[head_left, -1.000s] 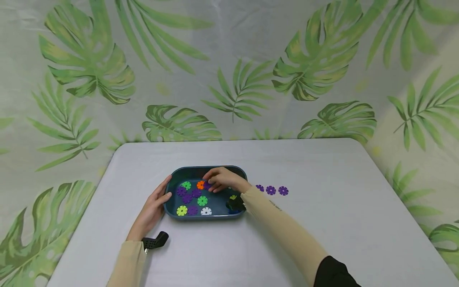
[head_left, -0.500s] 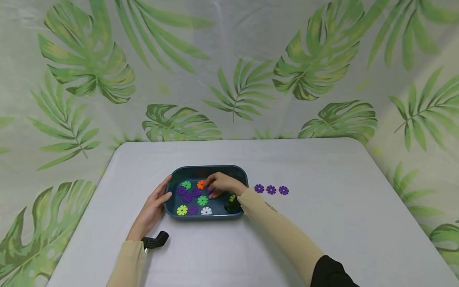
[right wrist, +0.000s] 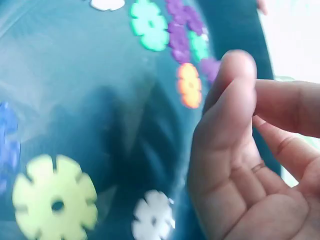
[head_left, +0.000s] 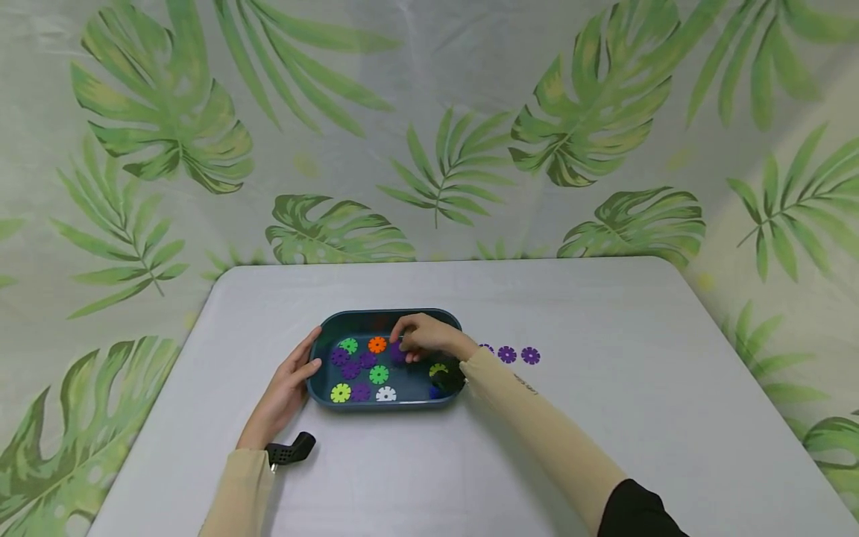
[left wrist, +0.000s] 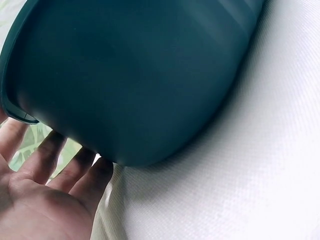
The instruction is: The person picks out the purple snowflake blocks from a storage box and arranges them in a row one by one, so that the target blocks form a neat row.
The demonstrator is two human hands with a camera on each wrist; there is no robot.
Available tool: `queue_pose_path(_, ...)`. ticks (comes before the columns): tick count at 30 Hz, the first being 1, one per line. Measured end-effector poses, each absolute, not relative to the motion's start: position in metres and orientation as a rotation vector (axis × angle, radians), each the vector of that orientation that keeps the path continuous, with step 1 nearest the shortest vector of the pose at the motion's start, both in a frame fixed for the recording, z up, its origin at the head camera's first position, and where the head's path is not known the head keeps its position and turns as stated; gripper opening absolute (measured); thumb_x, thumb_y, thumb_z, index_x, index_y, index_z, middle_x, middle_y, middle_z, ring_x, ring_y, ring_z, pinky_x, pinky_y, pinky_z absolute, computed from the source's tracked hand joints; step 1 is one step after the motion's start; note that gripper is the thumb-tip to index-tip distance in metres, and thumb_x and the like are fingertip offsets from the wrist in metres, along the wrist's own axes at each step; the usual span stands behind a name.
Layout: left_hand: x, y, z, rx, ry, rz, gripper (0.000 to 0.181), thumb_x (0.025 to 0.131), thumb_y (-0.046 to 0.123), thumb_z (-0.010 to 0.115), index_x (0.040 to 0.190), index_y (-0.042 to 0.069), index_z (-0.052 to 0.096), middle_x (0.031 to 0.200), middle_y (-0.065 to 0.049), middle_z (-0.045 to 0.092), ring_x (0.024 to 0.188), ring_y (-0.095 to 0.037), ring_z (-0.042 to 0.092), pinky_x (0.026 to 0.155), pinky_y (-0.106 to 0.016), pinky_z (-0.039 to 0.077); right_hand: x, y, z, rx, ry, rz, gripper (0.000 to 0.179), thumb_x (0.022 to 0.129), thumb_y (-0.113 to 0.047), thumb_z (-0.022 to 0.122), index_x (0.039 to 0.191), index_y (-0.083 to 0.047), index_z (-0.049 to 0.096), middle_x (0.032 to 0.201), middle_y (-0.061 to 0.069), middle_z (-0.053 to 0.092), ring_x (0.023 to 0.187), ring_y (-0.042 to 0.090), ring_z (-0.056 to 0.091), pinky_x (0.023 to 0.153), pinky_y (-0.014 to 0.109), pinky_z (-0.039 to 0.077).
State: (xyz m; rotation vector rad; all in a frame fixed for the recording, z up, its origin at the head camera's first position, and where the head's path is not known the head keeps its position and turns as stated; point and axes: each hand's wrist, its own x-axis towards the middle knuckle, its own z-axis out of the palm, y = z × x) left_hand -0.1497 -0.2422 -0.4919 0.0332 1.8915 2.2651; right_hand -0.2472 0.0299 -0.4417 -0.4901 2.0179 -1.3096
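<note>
A dark teal tray holds several notched plastic snowflake discs. My left hand grips the tray's left end, its thumb at the rim; in the left wrist view the fingers lie against the outer wall, tips hidden. Inside the tray, my right hand pinches a purple snowflake disc between thumb and fingertips. The right wrist view shows only a bit of purple disc past the thumb. Left of that hand lie an orange disc, a green disc and a purple disc.
Three purple discs, one a purple disc at the end, form a row right of the tray, partly behind the right wrist. A white disc and a yellow disc lie along the tray's near side. A leaf-patterned cloth hangs behind the white table.
My right hand shifts slightly left and down, then back right and up, now with the purple disc away from the orange one. The left hand and tray stay put.
</note>
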Motion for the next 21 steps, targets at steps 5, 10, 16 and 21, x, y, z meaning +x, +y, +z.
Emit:
queue_pose_path(5,-0.150,-0.242,-0.492,0.024,1.891,2.263,0.058,0.101,0.010,0.047,0.154,0.015,0.022,0.160,-0.001,0.006,0.145,-0.019,-0.001,0.114,-0.046,0.003,-0.250,0.056,-0.432,-0.550,1.959,-1.415,0.021,0.091,0.000,0.052,0.111,0.005,0.058,0.081,0.010,0.059,0.065,0.018,0.061,0.073,0.044,0.054)
queue_pose_path(10,-0.149,-0.242,-0.491,0.030,1.884,2.264,0.058,0.101,0.010,0.046,0.154,0.015,0.021,0.160,-0.002,0.007,0.145,-0.019,0.000,0.114,-0.046,0.003,-0.253,0.096,-0.426,-0.536,1.957,-1.499,0.022,0.094,-0.003,0.053,0.115,0.004,0.056,0.083,0.010,0.059,0.067,0.018,0.060,0.071,0.040,0.053)
queue_pose_path(16,-0.149,-0.243,-0.491,0.032,1.897,2.255,0.058,0.101,0.010,0.046,0.154,0.016,0.022,0.160,-0.002,0.007,0.145,-0.020,0.000,0.114,-0.048,0.003,-0.254,0.158,-0.429,-0.414,2.026,-1.557,0.022,0.097,-0.007,0.051,0.115,0.006,0.053,0.086,0.011,0.058,0.070,0.019,0.059,0.073,0.039,0.055)
queue_pose_path(21,-0.149,-0.242,-0.491,0.033,1.897,2.250,0.058,0.102,0.009,0.045,0.154,0.016,0.021,0.160,-0.002,0.006,0.145,-0.021,0.000,0.114,-0.048,0.003,-0.248,0.213,-0.439,-0.305,2.112,-1.565,0.026,0.099,-0.009,0.049,0.117,0.009,0.049,0.085,0.011,0.056,0.071,0.018,0.058,0.073,0.035,0.054)
